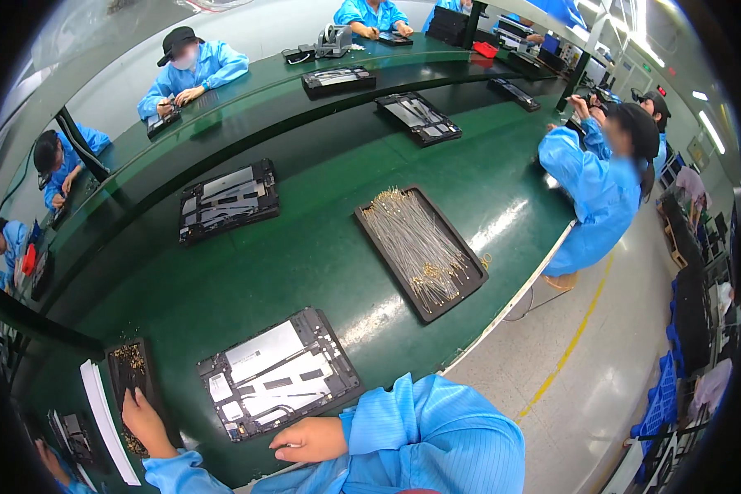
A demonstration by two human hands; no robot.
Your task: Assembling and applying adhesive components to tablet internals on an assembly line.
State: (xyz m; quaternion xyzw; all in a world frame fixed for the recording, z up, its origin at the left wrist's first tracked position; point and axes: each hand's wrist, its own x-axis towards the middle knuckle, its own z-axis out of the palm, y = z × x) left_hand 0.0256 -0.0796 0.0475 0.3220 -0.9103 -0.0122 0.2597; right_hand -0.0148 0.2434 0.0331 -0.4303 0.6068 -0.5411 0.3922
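My left hand [145, 421] reaches over a narrow black tray [144, 372] at the lower left, its fingers stretched and a little apart. Small brass-coloured parts [129, 356] lie loose in that tray, some of them beside my fingers. At the front edge of the bench rests my right hand [313, 440], its fingers curled together; whatever they may hold is too small to make out. Just beyond it lies an opened tablet [280, 375], showing silver battery cells, dark circuit boards and flat cables. My right hand is close to the tablet's near edge.
A black tray of thin grey cables [420, 247] with gold ends stands right of centre. More opened tablets [229, 200] lie along the green bench [329, 263]. White strips [107, 424] lie left of the parts tray. Several co-workers in blue, including one at right [593, 181], sit around.
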